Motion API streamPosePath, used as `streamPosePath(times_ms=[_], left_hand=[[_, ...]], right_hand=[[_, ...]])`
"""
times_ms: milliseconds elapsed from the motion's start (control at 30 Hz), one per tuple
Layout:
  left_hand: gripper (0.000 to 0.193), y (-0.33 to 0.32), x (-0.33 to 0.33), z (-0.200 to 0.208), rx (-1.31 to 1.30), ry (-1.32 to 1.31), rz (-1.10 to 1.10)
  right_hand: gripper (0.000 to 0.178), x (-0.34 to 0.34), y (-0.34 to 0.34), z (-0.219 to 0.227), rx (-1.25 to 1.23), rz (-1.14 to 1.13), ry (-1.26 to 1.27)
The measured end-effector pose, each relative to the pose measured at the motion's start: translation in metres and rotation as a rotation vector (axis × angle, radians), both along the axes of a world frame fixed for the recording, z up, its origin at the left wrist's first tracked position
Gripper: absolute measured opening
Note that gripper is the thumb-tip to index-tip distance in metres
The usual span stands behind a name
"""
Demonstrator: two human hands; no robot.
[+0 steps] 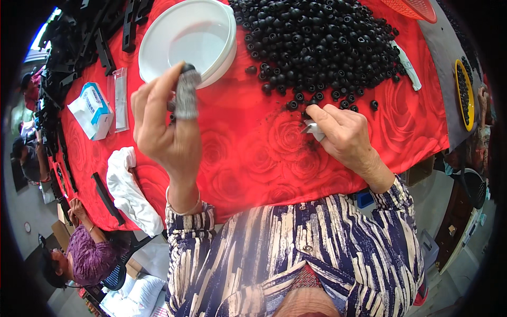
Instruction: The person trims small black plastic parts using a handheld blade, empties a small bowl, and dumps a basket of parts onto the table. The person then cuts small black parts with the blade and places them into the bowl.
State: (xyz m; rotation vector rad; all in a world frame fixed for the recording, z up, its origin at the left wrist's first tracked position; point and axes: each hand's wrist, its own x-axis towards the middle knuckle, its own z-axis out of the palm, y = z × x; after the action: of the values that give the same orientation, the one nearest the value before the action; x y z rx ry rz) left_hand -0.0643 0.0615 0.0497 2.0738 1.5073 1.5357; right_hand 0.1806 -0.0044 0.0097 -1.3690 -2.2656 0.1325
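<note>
My left hand (165,124) is raised beside the white plastic bowl (231,61), slightly blurred. A grey cloth wrap (187,98) covers one finger, and a small black round part (187,67) shows at the pinched fingertips. Closed low over the red cloth, my right hand (343,134) grips a small blade with a white wrapping (315,130). Its fingertips are at the near edge of a large heap of black round parts (322,45), each with a hole. Dark crumbs (288,129) are scattered on the cloth left of it.
Long black plastic pieces (103,50) lie at the far left. Nearer are a blue-and-white box (95,111), a clear packet (121,100) and a white cloth (129,193). A white wrapped tool (409,68) and red basket (414,6) lie right. Other people sit around.
</note>
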Motion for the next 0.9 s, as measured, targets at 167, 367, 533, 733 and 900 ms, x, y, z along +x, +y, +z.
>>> streamPosePath(times_ms=[167, 367, 533, 733, 900], left_hand=[[0.024, 0.034, -0.003, -0.018, 0.068, 0.257, 0.087], [0.022, 0.033, -0.011, -0.02, -0.071, 0.365, 0.203], [0.021, 0.004, 0.008, 0.0, -0.163, -0.019, -0.071], [0.026, -0.021, 0.04, -0.005, -1.351, -0.582, -0.808], [0.025, -0.024, 0.047, -0.02, -1.479, -0.63, -0.918]], right_hand=[[0.026, 0.0, 0.001, -0.007, -0.057, -0.038, -0.083], [0.028, 0.001, -0.003, 0.002, -0.009, 0.003, 0.034], [0.029, -0.002, -0.01, 0.017, 0.117, 0.13, 0.211], [0.034, -0.007, -0.011, 0.034, 0.104, 0.276, 0.289], [0.039, 0.0, -0.015, 0.026, 0.052, 0.307, 0.339]])
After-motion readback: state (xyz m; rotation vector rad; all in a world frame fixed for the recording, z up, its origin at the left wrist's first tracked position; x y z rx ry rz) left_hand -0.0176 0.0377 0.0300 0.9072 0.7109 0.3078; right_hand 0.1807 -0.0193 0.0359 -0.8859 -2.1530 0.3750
